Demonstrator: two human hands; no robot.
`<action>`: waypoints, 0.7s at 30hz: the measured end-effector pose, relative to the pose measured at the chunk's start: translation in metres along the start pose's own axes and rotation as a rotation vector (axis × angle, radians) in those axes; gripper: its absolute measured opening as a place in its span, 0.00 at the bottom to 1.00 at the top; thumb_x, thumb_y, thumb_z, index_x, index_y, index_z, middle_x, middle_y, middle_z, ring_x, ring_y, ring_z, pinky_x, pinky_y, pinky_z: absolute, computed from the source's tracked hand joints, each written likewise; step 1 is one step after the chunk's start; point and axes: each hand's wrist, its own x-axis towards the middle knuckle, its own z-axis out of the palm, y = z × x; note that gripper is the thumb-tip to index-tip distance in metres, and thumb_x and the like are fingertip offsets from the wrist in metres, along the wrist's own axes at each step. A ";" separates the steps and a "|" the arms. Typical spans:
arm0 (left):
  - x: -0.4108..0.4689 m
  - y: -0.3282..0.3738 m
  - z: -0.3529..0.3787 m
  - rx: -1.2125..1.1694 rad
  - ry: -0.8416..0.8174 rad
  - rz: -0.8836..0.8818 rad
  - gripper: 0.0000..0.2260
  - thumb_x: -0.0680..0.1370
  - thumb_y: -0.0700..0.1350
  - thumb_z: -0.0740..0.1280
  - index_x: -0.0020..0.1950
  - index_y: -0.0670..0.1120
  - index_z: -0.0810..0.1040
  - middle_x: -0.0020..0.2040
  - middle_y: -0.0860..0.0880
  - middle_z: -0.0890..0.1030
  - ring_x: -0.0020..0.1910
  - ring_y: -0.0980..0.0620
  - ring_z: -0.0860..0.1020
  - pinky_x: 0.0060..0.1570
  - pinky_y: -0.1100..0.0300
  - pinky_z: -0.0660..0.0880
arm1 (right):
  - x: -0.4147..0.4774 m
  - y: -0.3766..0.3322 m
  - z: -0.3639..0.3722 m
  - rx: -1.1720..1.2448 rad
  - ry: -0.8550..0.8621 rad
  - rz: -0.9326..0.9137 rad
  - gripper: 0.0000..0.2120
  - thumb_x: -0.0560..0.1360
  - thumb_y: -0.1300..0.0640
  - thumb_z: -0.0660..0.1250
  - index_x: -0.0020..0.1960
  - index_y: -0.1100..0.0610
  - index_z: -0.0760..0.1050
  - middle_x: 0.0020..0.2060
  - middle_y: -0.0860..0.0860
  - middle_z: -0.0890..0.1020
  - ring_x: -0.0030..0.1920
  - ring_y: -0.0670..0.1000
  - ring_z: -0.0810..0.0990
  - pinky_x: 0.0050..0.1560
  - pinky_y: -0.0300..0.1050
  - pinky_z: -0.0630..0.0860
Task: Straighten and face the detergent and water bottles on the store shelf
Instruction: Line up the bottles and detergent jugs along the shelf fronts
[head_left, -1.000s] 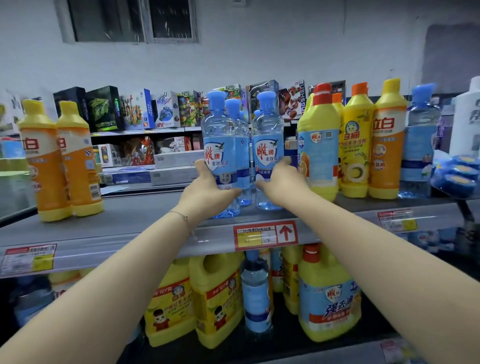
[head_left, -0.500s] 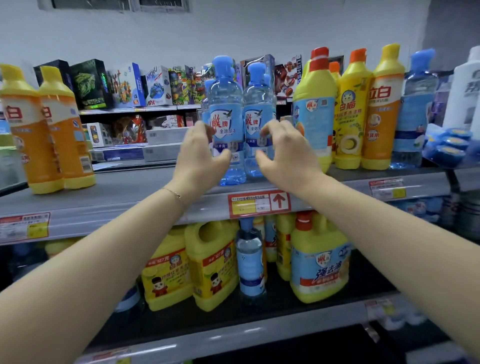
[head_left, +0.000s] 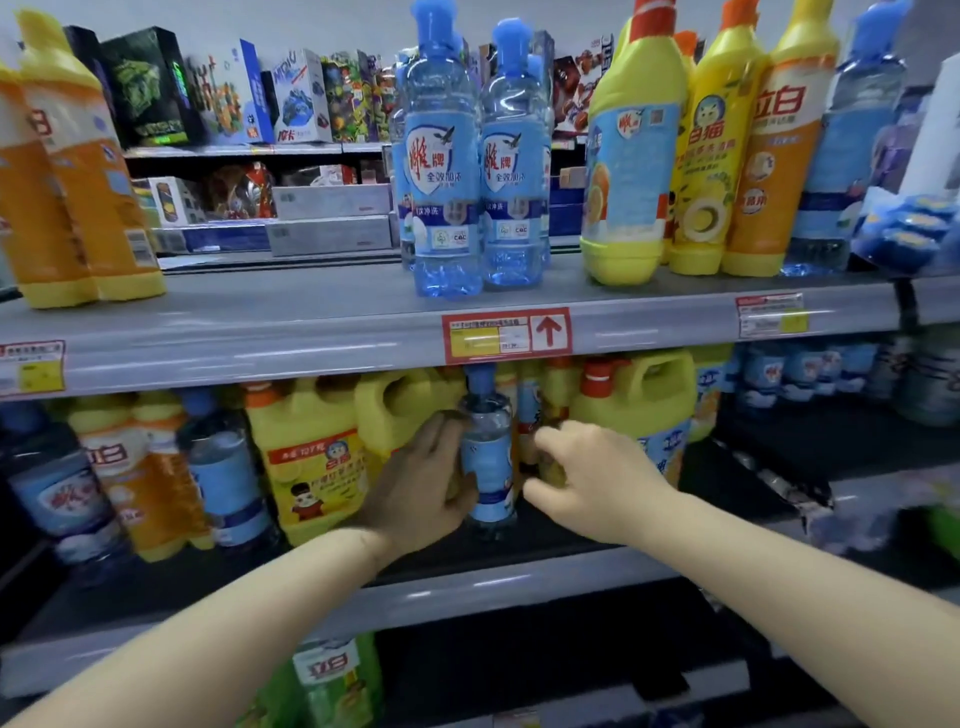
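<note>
Two clear blue-capped bottles (head_left: 445, 171) (head_left: 511, 166) stand side by side on the upper shelf (head_left: 260, 332), labels facing me, with no hand on them. On the lower shelf a smaller clear blue bottle (head_left: 488, 462) stands between yellow detergent jugs (head_left: 311, 457) (head_left: 649, 410). My left hand (head_left: 421, 488) is curled round that bottle's left side. My right hand (head_left: 592, 473) hovers just right of it, fingers loosely bent toward the bottles behind, holding nothing that I can see.
Orange and yellow detergent bottles (head_left: 78, 187) stand upper left, and a yellow, orange and blue row (head_left: 727, 156) upper right. Blue and orange bottles (head_left: 156, 483) fill the lower left. A red price tag (head_left: 506, 335) marks the shelf edge. Green packs (head_left: 327, 675) sit below.
Both hands have let go of the two upper-shelf bottles and dropped to the lower shelf. My left hand now grips the small blue bottle there. The view has tilted downward.
</note>
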 end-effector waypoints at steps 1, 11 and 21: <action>0.002 0.000 0.008 -0.047 0.022 -0.098 0.26 0.73 0.45 0.70 0.68 0.45 0.65 0.65 0.46 0.69 0.62 0.48 0.72 0.55 0.62 0.70 | -0.002 0.003 0.002 -0.017 -0.072 0.029 0.11 0.76 0.46 0.62 0.41 0.52 0.66 0.35 0.46 0.69 0.38 0.51 0.72 0.36 0.45 0.68; 0.052 0.028 0.065 -0.226 0.341 -0.558 0.35 0.67 0.41 0.76 0.69 0.42 0.64 0.65 0.42 0.70 0.64 0.41 0.71 0.60 0.46 0.73 | 0.004 0.014 0.011 0.181 -0.148 0.224 0.14 0.73 0.43 0.66 0.49 0.53 0.76 0.39 0.50 0.81 0.38 0.53 0.79 0.39 0.49 0.80; 0.012 0.044 0.020 -0.480 0.308 -0.125 0.31 0.68 0.40 0.77 0.64 0.56 0.67 0.59 0.58 0.72 0.61 0.63 0.72 0.61 0.65 0.72 | 0.009 0.025 0.035 0.526 -0.295 0.213 0.34 0.65 0.47 0.76 0.67 0.45 0.64 0.58 0.41 0.75 0.59 0.46 0.76 0.60 0.44 0.74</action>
